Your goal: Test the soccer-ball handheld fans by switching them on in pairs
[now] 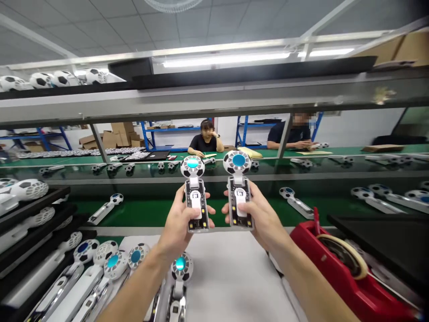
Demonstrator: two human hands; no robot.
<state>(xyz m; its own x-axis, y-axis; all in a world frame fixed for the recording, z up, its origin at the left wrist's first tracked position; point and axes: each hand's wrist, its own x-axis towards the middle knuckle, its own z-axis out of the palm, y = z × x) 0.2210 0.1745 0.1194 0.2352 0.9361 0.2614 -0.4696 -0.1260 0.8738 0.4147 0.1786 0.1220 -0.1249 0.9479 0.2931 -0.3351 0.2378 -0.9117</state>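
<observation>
My left hand (182, 219) is closed round a handheld fan (193, 167) with a soccer-ball head, a blue centre disc and a clear handle showing a dark circuit board. A matching handheld fan (237, 162) is gripped in my right hand (261, 214). Both are held upright side by side, apart from each other, with each thumb on the white strip of the handle. Under my left forearm, another fan (180, 264) lies on the white work surface (228, 277). More fans (115, 264) lie in a row to its left.
Stacked black trays (36, 237) of fans stand at left. A red tape dispenser (338, 264) and a black tray (378, 241) are at right. Fans lie along the green conveyor (214, 197). Two people (205, 139) sit beyond it. A shelf (214, 96) crosses overhead.
</observation>
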